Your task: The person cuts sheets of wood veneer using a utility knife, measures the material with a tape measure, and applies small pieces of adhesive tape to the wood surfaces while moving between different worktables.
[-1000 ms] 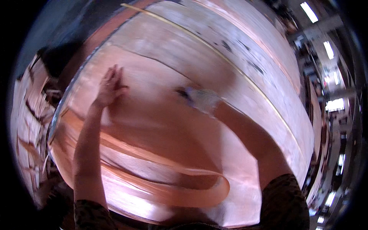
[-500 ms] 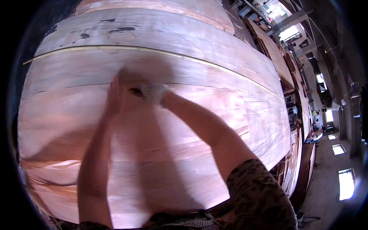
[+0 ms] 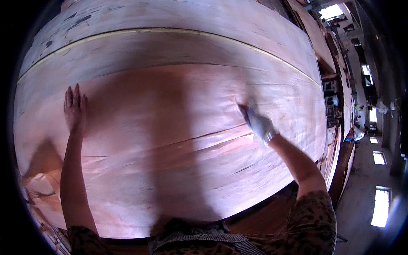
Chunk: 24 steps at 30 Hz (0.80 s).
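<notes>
Large reddish-brown thin wood veneer sheet (image 3: pixel 170 140) lies flat, topmost on stack, filling most of view; long split runs across its near half.

Left hand (image 3: pixel 75 109) bare, palm down, fingers extended and close together, pressed flat on sheet near its left edge. Holds nothing.

Right hand (image 3: pixel 258 123) in white glove, resting on sheet's right part, fingers curled down onto surface; blurred, cannot tell whether it pinches veneer or only presses.

Hands well apart. Paler grey-pink veneer sheets (image 3: pixel 170 46) beyond, far side.
</notes>
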Each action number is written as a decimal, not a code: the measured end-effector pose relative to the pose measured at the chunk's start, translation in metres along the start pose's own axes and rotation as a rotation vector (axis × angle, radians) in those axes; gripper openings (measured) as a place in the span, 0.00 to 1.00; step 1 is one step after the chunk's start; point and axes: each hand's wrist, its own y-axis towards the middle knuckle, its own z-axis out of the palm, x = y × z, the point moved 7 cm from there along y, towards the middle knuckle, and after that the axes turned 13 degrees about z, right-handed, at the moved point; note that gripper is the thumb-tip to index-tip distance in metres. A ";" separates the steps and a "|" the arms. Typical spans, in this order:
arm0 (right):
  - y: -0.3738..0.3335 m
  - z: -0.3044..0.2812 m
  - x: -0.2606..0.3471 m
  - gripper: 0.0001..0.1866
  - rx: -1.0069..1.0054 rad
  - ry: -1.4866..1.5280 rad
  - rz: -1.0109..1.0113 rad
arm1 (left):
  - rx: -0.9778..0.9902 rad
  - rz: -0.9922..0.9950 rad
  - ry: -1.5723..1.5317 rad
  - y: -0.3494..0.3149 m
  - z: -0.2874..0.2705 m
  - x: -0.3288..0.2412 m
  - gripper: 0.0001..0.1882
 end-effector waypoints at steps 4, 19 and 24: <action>-0.073 0.032 -0.034 0.12 0.075 0.007 0.205 | -0.001 0.042 0.058 0.004 0.011 0.006 0.24; 0.147 -0.067 -0.015 0.19 -0.063 0.724 0.413 | -0.054 0.035 0.020 0.003 0.005 0.003 0.24; 0.143 -0.057 0.007 0.08 0.087 0.816 0.414 | -0.087 0.022 0.031 0.002 -0.014 -0.012 0.25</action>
